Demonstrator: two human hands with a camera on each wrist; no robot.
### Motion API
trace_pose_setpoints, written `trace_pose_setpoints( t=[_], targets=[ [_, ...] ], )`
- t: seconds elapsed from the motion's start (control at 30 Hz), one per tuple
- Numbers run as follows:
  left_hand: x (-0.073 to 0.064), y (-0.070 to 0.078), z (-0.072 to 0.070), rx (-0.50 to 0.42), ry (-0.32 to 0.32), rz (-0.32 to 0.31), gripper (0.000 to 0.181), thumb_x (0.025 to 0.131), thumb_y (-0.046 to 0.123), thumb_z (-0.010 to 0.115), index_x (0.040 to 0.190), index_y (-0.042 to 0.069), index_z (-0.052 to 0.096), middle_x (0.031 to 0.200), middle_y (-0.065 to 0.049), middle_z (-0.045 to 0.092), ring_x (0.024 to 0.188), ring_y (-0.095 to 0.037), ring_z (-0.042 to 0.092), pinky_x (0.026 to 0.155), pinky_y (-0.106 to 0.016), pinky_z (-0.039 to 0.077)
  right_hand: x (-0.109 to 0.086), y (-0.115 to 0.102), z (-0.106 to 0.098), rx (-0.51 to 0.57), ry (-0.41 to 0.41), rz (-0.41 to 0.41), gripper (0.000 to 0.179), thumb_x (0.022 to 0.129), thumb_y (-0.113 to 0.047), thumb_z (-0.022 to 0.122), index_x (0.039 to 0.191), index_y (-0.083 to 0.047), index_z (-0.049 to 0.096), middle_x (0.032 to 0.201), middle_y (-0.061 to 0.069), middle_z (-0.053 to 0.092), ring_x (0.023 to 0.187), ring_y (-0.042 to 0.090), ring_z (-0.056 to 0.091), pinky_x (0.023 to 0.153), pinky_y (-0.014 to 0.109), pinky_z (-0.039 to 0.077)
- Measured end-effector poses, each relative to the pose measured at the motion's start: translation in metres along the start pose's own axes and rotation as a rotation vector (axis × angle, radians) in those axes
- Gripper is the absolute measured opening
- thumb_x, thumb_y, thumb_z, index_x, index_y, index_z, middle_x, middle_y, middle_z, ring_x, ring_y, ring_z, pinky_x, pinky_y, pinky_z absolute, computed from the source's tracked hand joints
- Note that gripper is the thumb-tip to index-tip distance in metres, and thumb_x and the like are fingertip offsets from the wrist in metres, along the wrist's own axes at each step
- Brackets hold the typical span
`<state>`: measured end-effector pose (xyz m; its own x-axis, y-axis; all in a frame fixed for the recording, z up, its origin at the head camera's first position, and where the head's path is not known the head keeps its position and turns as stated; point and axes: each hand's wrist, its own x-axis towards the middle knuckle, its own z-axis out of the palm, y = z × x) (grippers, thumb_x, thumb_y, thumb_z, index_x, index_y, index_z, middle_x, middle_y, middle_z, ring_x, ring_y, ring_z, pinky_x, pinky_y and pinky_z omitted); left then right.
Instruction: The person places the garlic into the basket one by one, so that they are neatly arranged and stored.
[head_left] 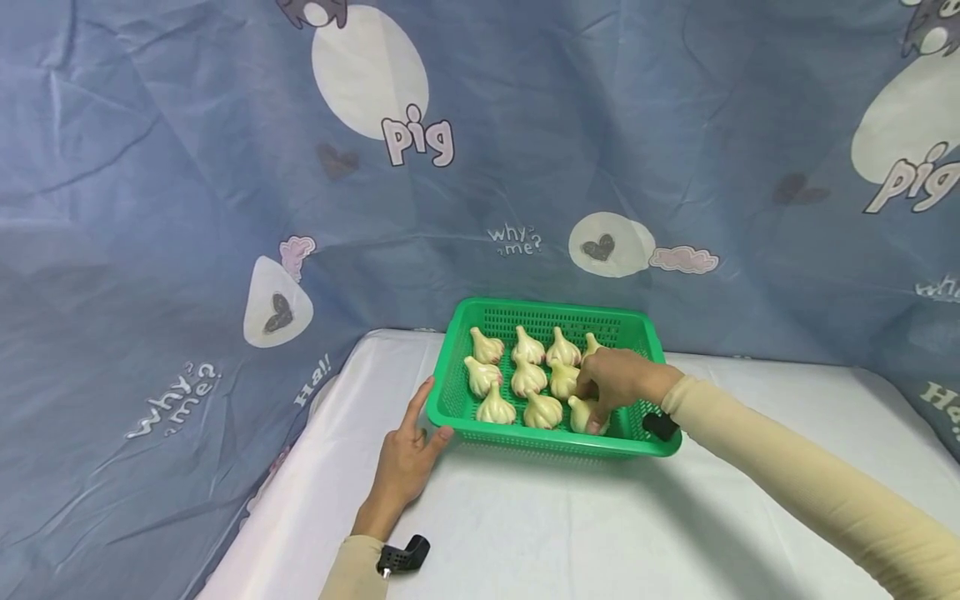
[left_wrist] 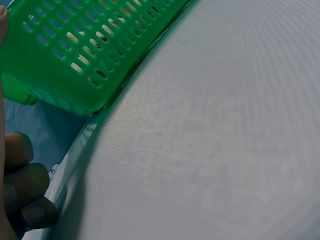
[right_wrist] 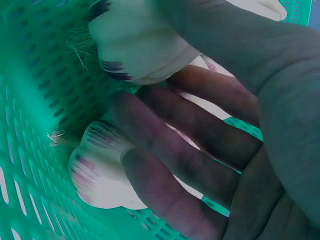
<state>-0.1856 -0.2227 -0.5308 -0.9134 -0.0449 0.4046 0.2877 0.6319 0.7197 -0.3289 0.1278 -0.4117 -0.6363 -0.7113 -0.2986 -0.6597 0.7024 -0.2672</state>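
Observation:
A green plastic basket (head_left: pixel 525 433) holds several garlic bulbs (head_left: pixel 529 379) standing in rows. My right hand (head_left: pixel 617 379) reaches into its right side and grips the front-right garlic bulb (right_wrist: pixel 140 45), the thumb on the near side and fingers behind. Beside those fingers lies another bulb (right_wrist: pixel 105 170) with purple streaks and a rooty end. At the basket's front-left corner, my left hand (head_left: pixel 405 458) touches the rim, index finger stretched along the outside and thumb near the front edge. In the left wrist view, its other fingers (left_wrist: pixel 30 187) are loosely bent below the basket wall.
White cloth (head_left: pixel 540 533) covers the table under the basket. Just behind the basket hangs a blue printed curtain (head_left: pixel 465 217), which also runs down the left side. Black straps with small devices (head_left: pixel 405 554) sit on the wrists.

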Motion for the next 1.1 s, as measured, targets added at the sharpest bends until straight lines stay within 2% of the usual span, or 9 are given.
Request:
trace_pose_setpoints(
  t=[0.1,0.27,0.5,0.7,0.77,0.9,1.1],
  targets=[
    [0.0,0.0,-0.001,-0.002,-0.003,-0.003,0.081,0.099,0.047,0.073,0.167,0.041,0.031,0.045,0.022,0.03,0.042,0.01,0.018,0.04,-0.017,0.019,0.001,0.0,-0.001,0.012,0.0,0.02,0.052,0.068,-0.043,0.099,0.11,-0.017,0.084,0.097,-0.008,0.077,0.08,0.004,0.065,0.074,0.032,0.057],
    [0.001,-0.001,0.0,-0.008,-0.009,-0.016,0.082,0.098,0.045,0.074,0.167,0.042,0.03,0.045,0.022,0.031,0.041,0.009,0.018,0.04,-0.017,0.018,0.0,0.0,-0.001,-0.001,-0.003,0.047,0.057,0.069,-0.046,0.098,0.114,-0.015,0.083,0.106,-0.005,0.075,0.087,0.007,0.066,0.079,0.035,0.058],
    [0.003,-0.001,0.001,-0.008,-0.018,-0.013,0.082,0.098,0.044,0.074,0.167,0.041,0.03,0.045,0.022,0.031,0.041,0.009,0.019,0.04,-0.017,0.018,-0.007,0.0,-0.002,-0.01,0.013,0.072,0.061,0.068,-0.049,0.098,0.116,-0.015,0.083,0.107,-0.005,0.075,0.092,0.009,0.068,0.081,0.036,0.058],
    [0.007,-0.004,0.004,-0.009,-0.014,-0.008,0.083,0.098,0.039,0.076,0.167,0.041,0.03,0.044,0.021,0.031,0.04,0.009,0.018,0.04,-0.017,0.019,-0.015,0.003,-0.008,0.004,0.054,0.084,0.059,0.071,-0.051,0.096,0.115,-0.013,0.083,0.106,-0.002,0.079,0.095,0.013,0.071,0.082,0.039,0.059],
    [0.008,-0.004,0.005,-0.013,-0.017,-0.011,0.084,0.097,0.038,0.076,0.167,0.041,0.03,0.044,0.02,0.031,0.041,0.009,0.018,0.04,-0.017,0.019,-0.02,0.005,-0.01,0.013,0.092,0.057,0.06,0.073,-0.05,0.095,0.116,-0.01,0.082,0.107,0.002,0.08,0.097,0.018,0.074,0.084,0.041,0.061],
    [0.01,-0.004,0.004,-0.016,-0.029,-0.008,0.083,0.098,0.039,0.076,0.167,0.041,0.03,0.044,0.02,0.031,0.04,0.008,0.018,0.04,-0.018,0.019,-0.036,0.009,-0.015,-0.005,0.209,0.02,0.061,0.075,-0.052,0.093,0.116,-0.008,0.082,0.108,0.008,0.081,0.096,0.026,0.077,0.078,0.045,0.062],
    [0.012,-0.003,0.001,-0.011,-0.033,-0.01,0.083,0.098,0.039,0.076,0.167,0.042,0.03,0.045,0.02,0.029,0.041,0.008,0.017,0.04,-0.019,0.019,-0.072,0.019,-0.024,0.006,0.362,0.099,0.064,0.08,-0.056,0.089,0.122,-0.008,0.079,0.109,0.01,0.081,0.088,0.022,0.078,0.073,0.048,0.061]
  ],
)
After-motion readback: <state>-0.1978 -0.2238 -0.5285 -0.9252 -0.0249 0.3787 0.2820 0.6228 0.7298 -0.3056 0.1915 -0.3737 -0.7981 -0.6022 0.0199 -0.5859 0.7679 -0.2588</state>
